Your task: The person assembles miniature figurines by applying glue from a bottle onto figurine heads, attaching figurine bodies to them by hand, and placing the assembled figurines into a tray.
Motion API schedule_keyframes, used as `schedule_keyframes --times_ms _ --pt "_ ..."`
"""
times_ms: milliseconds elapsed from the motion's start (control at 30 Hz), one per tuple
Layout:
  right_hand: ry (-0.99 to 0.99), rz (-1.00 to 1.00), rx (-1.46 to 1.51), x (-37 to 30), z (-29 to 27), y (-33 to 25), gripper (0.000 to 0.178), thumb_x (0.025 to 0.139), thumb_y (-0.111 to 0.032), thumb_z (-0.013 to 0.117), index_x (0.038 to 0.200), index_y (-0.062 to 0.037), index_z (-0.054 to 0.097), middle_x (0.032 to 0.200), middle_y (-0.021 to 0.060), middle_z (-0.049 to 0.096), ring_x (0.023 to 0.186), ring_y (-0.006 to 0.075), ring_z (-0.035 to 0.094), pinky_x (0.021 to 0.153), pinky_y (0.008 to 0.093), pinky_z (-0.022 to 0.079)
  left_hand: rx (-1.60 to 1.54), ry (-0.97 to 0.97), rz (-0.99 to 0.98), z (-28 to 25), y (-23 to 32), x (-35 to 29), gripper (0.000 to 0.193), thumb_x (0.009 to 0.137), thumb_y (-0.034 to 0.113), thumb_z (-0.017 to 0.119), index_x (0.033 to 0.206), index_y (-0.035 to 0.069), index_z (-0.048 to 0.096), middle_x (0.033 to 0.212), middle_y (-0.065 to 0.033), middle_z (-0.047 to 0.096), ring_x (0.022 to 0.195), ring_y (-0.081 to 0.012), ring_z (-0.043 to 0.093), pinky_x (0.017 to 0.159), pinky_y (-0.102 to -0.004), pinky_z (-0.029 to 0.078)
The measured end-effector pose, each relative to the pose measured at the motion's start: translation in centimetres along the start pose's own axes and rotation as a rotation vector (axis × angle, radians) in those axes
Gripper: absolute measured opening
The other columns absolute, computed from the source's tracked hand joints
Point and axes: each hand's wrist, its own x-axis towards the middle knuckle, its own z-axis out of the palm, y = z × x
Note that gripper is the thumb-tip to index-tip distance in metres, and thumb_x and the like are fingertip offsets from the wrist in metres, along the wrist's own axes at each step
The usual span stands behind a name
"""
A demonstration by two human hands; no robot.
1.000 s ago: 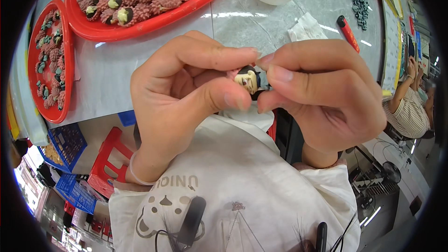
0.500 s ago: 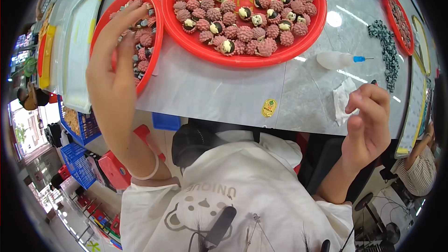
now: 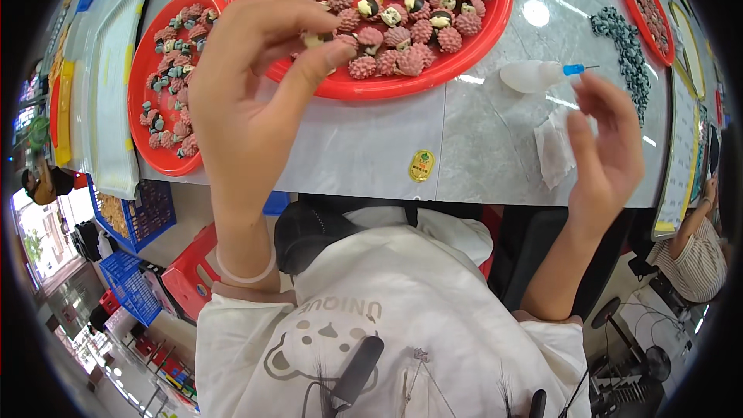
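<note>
So the left hand is hovering over the near edge of the big round red plastic tray, and its grip is pinching one small pale cream bead-like piece between thumb and forefinger, the other fingers curling loosely above it. Looks to me like the picking step: one piece is getting lifted out of the heap, and I'd guess the next move needs the other hand coming in to meet it, with a careful hold so the tiny thing isn't slipping out. The piece itself is mostly hidden by the fingertips, so only a rounded, light-coloured bit is showing. Just beyond the grip, the bumpy pink lychee-shaped ornaments are piling up in the tray, some split open and showing cream and dark insides. The right hand is hanging well off to the right of the grip, fingers spread and holding nothing, near a crumpled white tissue and a small clear squeeze bottle with a blue needle tip lying on the grey marble surface. Off to the left of the grip a smaller red round tray is sitting with more pink pieces in it.
</note>
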Motion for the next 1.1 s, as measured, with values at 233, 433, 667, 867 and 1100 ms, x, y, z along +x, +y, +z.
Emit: schedule_keyframes --times_ms 233,433,667,867,1100 --pt "-0.332 0.06 -0.007 0.8 1.4 1.4 0.032 0.076 -0.006 0.058 0.105 0.003 0.049 0.093 0.0117 0.059 0.085 0.0159 0.054 0.079 0.0263 0.04 -0.716 -0.059 -0.32 3.1 1.9 -2.9 0.033 0.072 0.021 0.066 0.093 0.0 0.051 0.098 -0.0164 0.052 0.081 -0.0204 0.057 0.062 -0.0208 0.046" --pt "-0.248 0.204 0.294 -0.2 -1.0 0.0 0.038 0.08 -0.024 0.056 0.104 0.0038 0.045 0.083 0.0132 0.055 0.069 0.0162 0.053 0.062 0.0241 0.042 -1.025 -0.061 -0.633 5.2 2.8 -4.6 0.038 0.07 0.024 0.068 0.094 0.002 0.049 0.097 -0.0141 0.05 0.078 -0.0199 0.058 0.062 -0.0215 0.048" --pt "-0.301 0.112 0.252 -0.3 -3.2 -1.5 0.047 0.074 -0.034 0.063 0.099 0.002 0.047 0.09 0.0152 0.052 0.07 0.0158 0.052 0.056 0.0213 0.04 -1.024 -0.137 -0.613 6.4 3.0 -5.0 0.037 0.072 0.024 0.066 0.096 0.001 0.049 0.098 -0.0137 0.05 0.075 -0.0163 0.055 0.063 -0.0212 0.047" --pt "-0.267 0.104 0.23 -0.4 -2.8 -2.2 0.045 0.077 -0.037 0.057 0.098 0.0018 0.048 0.089 0.0169 0.052 0.081 0.0216 0.051 0.069 0.0299 0.041 -1.003 -0.119 -0.618 6.6 3.5 -5.0 0.037 0.074 0.024 0.064 0.097 0.0 0.048 0.098 -0.014 0.05 0.076 -0.017 0.057 0.063 -0.0208 0.047" --pt "-0.255 -0.232 -0.094 -1.0 -3.2 -4.0 0.043 0.075 -0.031 0.059 0.095 0.006 0.049 0.079 0.0212 0.058 0.069 0.0204 0.05 0.061 0.0299 0.041 -0.979 -0.126 -0.598 6.5 3.3 -5.2 0.04 0.073 0.026 0.065 0.098 0.0 0.048 0.096 -0.014 0.049 0.078 -0.0163 0.056 0.062 -0.0195 0.047"
